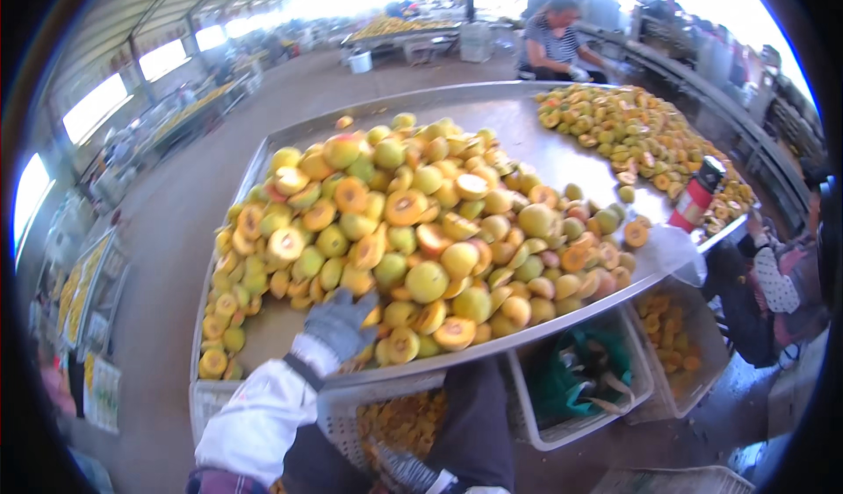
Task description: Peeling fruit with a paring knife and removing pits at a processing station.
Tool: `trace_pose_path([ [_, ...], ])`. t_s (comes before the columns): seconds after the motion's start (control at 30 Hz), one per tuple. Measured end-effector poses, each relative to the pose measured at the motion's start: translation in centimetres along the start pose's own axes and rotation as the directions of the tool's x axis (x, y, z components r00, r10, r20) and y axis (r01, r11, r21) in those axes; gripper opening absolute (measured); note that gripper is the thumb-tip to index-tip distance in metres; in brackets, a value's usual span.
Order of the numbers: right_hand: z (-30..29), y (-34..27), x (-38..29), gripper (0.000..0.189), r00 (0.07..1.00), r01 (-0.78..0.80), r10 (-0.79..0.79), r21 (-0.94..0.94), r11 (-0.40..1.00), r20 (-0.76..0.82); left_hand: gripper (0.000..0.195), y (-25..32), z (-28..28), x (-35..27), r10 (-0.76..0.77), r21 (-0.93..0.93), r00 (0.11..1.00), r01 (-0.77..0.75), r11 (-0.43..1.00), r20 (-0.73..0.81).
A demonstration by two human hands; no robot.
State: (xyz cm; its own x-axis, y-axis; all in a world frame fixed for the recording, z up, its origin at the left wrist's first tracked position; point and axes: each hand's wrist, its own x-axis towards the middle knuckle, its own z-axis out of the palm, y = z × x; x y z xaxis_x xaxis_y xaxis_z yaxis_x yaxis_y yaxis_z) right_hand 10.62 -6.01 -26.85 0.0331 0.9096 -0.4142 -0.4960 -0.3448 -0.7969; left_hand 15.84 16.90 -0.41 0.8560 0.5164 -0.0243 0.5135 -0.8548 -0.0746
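Observation:
My left hand, in a grey glove, reaches to the near edge of a heap of yellow peaches. Its fingers touch the fruit; whether they grip a piece is unclear. Many peaches are cut in half, with orange flesh and some pits showing. The heap lies on a metal-rimmed table. Low between my knees is my right hand, in a dark striped glove. It is blurred above a plastic crate of peach pieces, and anything in its fingers is hidden.
A second peach pile and a red-and-black bottle sit farther right, near a plastic bag. Under the edge stand a crate with a green bag and a peach bin. People sit at the far side and right.

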Motion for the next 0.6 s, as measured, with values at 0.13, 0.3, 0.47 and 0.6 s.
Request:
trace_pose_path([
  [0.13, -0.8, -6.1, 0.9, 0.031, 1.0, 0.01, -0.01, -0.002, 1.0, -0.01, 0.049, -1.3, 1.8, -2.1, -0.066, -0.179, 0.997, 0.059, 0.982, -0.035],
  [0.3, -0.3, -10.7, 1.3, 0.031, 0.997, 0.067, -0.069, -0.075, 0.995, -0.021, 0.06, -3.9, 3.2, -5.9, -0.128, -0.153, 0.992, 0.129, 0.98, 0.015],
  [0.47, 0.0, -13.8, -0.7, 0.031, 0.981, 0.161, -0.178, -0.2, 0.967, -0.072, 0.063, -4.8, 4.5, -5.1, -0.038, -0.246, 0.994, 0.062, 0.967, 0.104],
  [0.6, 0.3, -14.3, -2.7, 0.031, 0.962, 0.206, -0.253, -0.329, 0.922, -0.105, 0.066, -3.8, 4.0, -3.0, 0.003, -0.32, 0.97, 0.077, 0.944, 0.244],
])
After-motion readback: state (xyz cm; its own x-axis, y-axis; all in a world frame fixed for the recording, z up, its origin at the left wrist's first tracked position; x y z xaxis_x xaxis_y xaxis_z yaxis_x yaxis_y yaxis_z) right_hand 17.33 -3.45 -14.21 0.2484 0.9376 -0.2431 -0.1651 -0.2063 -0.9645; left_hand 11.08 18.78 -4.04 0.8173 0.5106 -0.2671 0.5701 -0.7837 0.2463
